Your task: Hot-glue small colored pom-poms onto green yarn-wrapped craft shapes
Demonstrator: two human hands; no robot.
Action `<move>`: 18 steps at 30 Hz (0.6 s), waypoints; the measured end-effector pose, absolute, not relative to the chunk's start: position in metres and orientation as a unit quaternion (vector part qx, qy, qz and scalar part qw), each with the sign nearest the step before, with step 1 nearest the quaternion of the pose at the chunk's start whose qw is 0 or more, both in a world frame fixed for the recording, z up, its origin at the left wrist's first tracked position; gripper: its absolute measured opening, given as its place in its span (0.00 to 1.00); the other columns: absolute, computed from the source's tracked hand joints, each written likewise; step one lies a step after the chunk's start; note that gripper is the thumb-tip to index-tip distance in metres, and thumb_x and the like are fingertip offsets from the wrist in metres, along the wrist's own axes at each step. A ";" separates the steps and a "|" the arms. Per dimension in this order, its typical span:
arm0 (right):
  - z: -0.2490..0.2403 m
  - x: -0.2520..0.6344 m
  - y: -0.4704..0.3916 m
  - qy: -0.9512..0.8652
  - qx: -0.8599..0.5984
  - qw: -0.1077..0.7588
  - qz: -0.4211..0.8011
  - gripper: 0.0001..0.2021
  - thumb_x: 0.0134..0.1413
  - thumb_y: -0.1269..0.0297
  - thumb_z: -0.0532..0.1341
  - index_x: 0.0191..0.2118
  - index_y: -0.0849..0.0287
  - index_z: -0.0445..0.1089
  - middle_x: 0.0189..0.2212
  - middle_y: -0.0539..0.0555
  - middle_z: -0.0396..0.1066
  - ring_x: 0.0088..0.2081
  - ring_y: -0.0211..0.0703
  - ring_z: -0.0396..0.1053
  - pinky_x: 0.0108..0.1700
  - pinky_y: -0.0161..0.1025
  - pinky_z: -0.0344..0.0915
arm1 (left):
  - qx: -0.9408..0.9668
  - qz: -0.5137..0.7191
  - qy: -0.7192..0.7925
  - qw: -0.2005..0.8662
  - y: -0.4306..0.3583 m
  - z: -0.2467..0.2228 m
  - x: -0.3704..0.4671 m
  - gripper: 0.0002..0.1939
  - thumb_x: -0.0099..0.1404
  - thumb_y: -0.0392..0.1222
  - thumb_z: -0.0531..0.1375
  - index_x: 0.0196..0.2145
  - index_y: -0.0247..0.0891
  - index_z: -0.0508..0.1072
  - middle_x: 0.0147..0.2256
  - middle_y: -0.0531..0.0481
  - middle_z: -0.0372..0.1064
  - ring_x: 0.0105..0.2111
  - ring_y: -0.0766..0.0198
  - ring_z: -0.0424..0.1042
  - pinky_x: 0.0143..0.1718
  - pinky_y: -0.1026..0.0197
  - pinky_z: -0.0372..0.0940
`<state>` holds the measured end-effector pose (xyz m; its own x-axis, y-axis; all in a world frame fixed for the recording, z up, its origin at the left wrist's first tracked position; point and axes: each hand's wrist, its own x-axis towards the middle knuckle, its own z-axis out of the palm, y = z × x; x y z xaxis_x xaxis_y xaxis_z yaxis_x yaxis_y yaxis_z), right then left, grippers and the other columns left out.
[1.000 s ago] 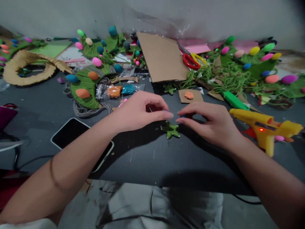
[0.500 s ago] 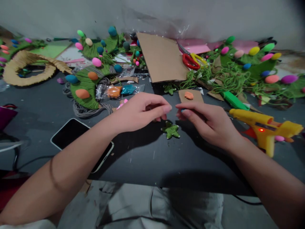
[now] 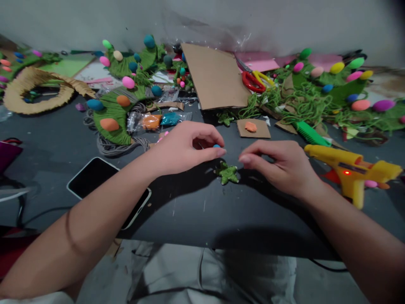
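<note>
Between the thumb and forefinger of my left hand [image 3: 186,145] is a small blue clay ball [image 3: 217,146], only partly showing. My right hand [image 3: 275,164] is a short gap away to the right, its thumb and forefinger pinched together. Whatever those right fingertips hold, if anything, is too small or hidden to make out. Below and between both hands a green yarn-wrapped star [image 3: 227,173] lies on the dark table [image 3: 190,211]. Behind the hands, an orange lump of clay [image 3: 250,127] sits on a small cardboard square [image 3: 262,131].
A yellow glue gun [image 3: 351,164] with a lit red light lies at right. A phone [image 3: 95,175] is under my left forearm. Further back are scissors [image 3: 253,82], a cardboard sheet [image 3: 215,76], green yarn scraps [image 3: 303,103], clay packets [image 3: 151,122] and a straw-coloured wreath [image 3: 19,95].
The blue ball has gone from my right fingertips to my left ones. My right hand has drawn slightly right and down, widening the gap. The star stays put.
</note>
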<state>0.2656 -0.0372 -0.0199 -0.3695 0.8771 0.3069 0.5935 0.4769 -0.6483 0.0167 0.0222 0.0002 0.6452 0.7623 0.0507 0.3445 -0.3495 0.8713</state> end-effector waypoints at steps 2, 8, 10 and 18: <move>-0.020 0.265 -0.037 -0.804 -0.447 0.341 0.195 0.07 0.62 0.57 0.70 0.37 0.55 0.78 0.31 0.51 0.80 0.30 0.40 0.75 0.35 0.37 0.69 | 0.787 0.230 0.352 0.451 0.023 0.000 0.017 0.09 0.65 0.44 0.69 0.37 0.36 0.80 0.30 0.50 0.78 0.28 0.67 0.74 0.30 0.66 0.67; -0.020 0.265 -0.037 -0.791 -0.457 0.333 0.232 0.13 0.73 0.61 0.57 0.43 0.58 0.78 0.29 0.50 0.79 0.28 0.38 0.75 0.34 0.36 0.69 | 0.785 0.231 0.351 0.456 0.022 0.001 0.017 0.08 0.65 0.43 0.68 0.37 0.34 0.80 0.30 0.50 0.79 0.29 0.68 0.75 0.30 0.68 0.67; -0.020 0.266 -0.038 -0.799 -0.459 0.312 0.231 0.16 0.70 0.55 0.61 0.33 0.57 0.78 0.21 0.48 0.74 0.22 0.37 0.69 0.28 0.36 0.64 | 0.781 0.230 0.350 0.463 0.021 0.001 0.016 0.10 0.67 0.46 0.67 0.37 0.34 0.80 0.30 0.50 0.79 0.29 0.68 0.75 0.31 0.68 0.68; -0.022 0.260 -0.037 -0.802 -0.431 0.358 0.207 0.08 0.67 0.64 0.65 0.47 0.54 0.80 0.38 0.52 0.81 0.34 0.40 0.76 0.37 0.37 0.71 | 0.784 0.215 0.369 0.451 0.019 0.003 0.018 0.16 0.66 0.53 0.68 0.31 0.36 0.83 0.24 0.51 0.77 0.25 0.69 0.70 0.26 0.68 0.60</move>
<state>0.2600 -0.0373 -0.0218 -0.3721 0.8396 0.3959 0.5423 0.5428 -0.6414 0.0181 0.0193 0.0026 0.6354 0.7722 0.0035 0.3851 -0.3208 0.8653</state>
